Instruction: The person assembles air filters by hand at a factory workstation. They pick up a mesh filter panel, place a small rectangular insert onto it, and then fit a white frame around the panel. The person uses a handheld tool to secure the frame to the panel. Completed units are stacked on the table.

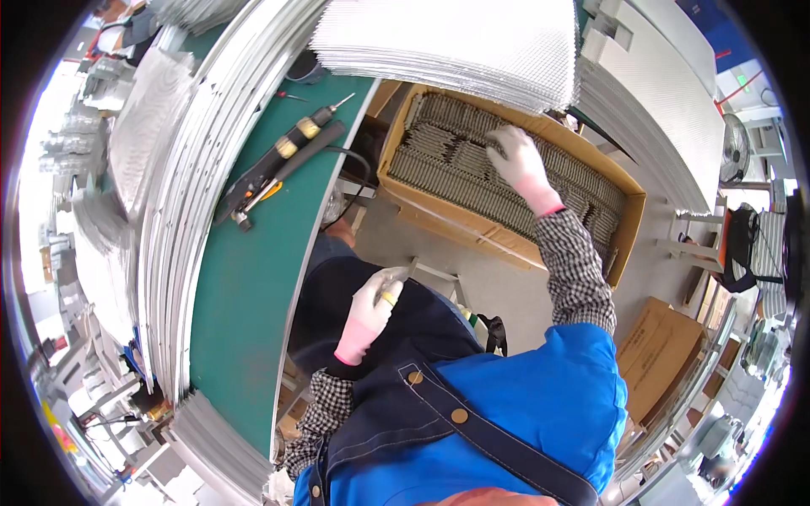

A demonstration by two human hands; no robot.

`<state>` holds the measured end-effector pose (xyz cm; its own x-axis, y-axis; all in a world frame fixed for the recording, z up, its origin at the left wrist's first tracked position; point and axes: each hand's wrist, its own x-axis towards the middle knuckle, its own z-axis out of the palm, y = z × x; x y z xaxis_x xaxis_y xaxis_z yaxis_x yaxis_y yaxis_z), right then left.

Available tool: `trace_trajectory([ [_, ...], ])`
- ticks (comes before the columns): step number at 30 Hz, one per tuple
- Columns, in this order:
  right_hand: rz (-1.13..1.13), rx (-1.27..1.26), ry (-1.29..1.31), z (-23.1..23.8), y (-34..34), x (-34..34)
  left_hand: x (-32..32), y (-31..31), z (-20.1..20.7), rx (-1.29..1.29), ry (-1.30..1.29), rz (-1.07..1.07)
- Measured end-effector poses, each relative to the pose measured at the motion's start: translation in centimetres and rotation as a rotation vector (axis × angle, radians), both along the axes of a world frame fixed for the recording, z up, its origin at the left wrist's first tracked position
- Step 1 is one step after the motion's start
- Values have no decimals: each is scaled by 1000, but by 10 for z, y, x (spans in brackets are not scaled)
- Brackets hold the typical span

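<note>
My right hand (517, 164), in a white glove with a pink cuff, is over a long cardboard box (626, 244). Its fingers are bent, with a gap between thumb and fingers, and nothing shows in them. Beneath it, tightly packed rows of small ribbed grey metal pieces (451, 156) fill the box. Close to my body, my left hand (369, 312) wears a matching glove with a yellow band round one finger. Its fingers are curled together, and whatever they may hold cannot be made out.
A green-topped workbench (245, 304) runs along my left, bearing a power screwdriver (291, 145) with a cable. Stacked white perforated panels (447, 42) rise beyond the box, with more panels (650, 101) to its right. A closed carton (661, 358) lies at lower right.
</note>
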<state>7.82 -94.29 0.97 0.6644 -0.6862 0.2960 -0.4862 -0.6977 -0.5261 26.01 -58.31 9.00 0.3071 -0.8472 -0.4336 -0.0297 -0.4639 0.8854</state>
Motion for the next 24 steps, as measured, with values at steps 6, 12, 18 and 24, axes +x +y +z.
trace_trajectory([
  [6, 56, -19, 397, -18, 14, 128, 3, 13, 10, -26, 30, 51],
  [12, 56, 0, 748, 9, 20, 170, 14, 36, -2, -71, 63, 123],
  [18, 68, 41, 678, 5, 15, 164, 22, 41, 7, -98, 43, 171],
  [24, 60, 187, 330, -10, -8, 113, 36, 51, 2, -70, 15, 227],
])
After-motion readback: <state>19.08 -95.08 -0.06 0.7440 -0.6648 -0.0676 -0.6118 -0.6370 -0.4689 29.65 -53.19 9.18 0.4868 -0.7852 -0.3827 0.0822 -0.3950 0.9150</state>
